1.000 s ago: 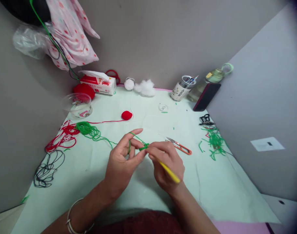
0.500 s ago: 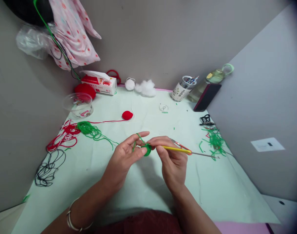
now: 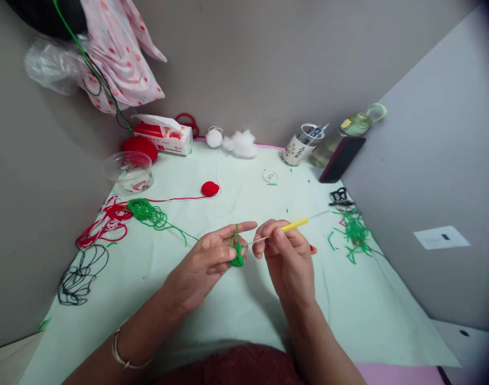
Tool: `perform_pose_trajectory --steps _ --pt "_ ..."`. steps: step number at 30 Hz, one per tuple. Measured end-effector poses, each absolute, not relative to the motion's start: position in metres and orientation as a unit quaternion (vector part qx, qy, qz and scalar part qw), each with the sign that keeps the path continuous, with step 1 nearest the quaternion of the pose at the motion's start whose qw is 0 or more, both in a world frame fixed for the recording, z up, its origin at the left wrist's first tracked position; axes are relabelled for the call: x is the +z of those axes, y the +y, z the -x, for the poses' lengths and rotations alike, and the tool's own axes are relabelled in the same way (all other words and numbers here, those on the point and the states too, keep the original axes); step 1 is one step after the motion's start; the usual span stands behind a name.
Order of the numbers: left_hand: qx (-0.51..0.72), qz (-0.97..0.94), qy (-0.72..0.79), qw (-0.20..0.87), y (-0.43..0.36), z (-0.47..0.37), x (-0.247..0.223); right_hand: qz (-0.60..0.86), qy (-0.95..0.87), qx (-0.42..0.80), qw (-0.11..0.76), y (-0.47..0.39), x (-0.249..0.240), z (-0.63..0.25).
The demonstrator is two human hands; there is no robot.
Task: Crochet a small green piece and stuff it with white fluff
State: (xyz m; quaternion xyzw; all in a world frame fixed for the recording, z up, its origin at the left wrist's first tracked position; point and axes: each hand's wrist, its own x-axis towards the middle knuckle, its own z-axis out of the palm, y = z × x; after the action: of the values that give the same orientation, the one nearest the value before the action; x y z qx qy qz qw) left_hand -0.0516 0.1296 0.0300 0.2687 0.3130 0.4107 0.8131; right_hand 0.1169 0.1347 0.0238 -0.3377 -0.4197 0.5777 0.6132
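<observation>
Pinches the green crocheted piece (image 3: 237, 259) between thumb and fingers of the left hand (image 3: 206, 258), on the near side of the small red ball (image 3: 209, 189) and slightly to its right. Carries a green strand (image 3: 237, 235) over the outstretched left forefinger. Grips the yellow-handled hook (image 3: 296, 224) in the curled fingers of the right hand (image 3: 291, 256), farther right of that ball, aiming a thin metal end at the piece. Has the green yarn tangle (image 3: 144, 211) left of that ball.

The tissue box (image 3: 173, 144) and the pencil can (image 3: 296, 151) bear print too small to read.
</observation>
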Motion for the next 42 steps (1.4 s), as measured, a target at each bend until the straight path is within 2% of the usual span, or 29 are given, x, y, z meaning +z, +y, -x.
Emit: perform_pose_trajectory --steps 3,8,10,18,23,30,36,38,42 --pt "0.423 -0.288 0.327 0.794 0.127 0.048 0.029 0.339 -0.413 0.599 0.596 0.135 0.024 -0.116" --pt "0.466 -0.357 0.397 0.706 0.122 0.040 0.027 0.387 -0.526 0.469 0.594 0.129 0.016 -0.113" --pt "0.462 -0.376 0.406 0.693 0.122 0.041 0.026 0.397 -0.529 0.453 0.598 0.129 0.015 -0.113" --pt "0.472 -0.354 0.395 0.705 0.124 0.049 0.027 0.357 -0.419 0.574 0.606 0.135 0.022 -0.114" --pt "0.473 -0.373 0.413 0.683 0.123 0.049 0.028 0.349 -0.439 0.562 0.608 0.133 0.021 -0.115" --pt "0.463 -0.433 0.476 0.610 0.123 0.052 0.027 0.399 -0.590 0.373 0.595 0.124 0.023 -0.113" --pt "0.504 -0.417 0.526 0.543 0.118 0.040 0.029 0.372 -0.715 0.199 0.557 0.120 0.018 -0.111" --pt "0.525 -0.376 0.503 0.574 0.116 0.037 0.030 0.380 -0.750 0.130 0.526 0.117 0.015 -0.112" --pt "0.484 -0.270 0.388 0.737 0.119 0.039 0.031 0.393 -0.753 0.076 0.522 0.113 0.014 -0.115"
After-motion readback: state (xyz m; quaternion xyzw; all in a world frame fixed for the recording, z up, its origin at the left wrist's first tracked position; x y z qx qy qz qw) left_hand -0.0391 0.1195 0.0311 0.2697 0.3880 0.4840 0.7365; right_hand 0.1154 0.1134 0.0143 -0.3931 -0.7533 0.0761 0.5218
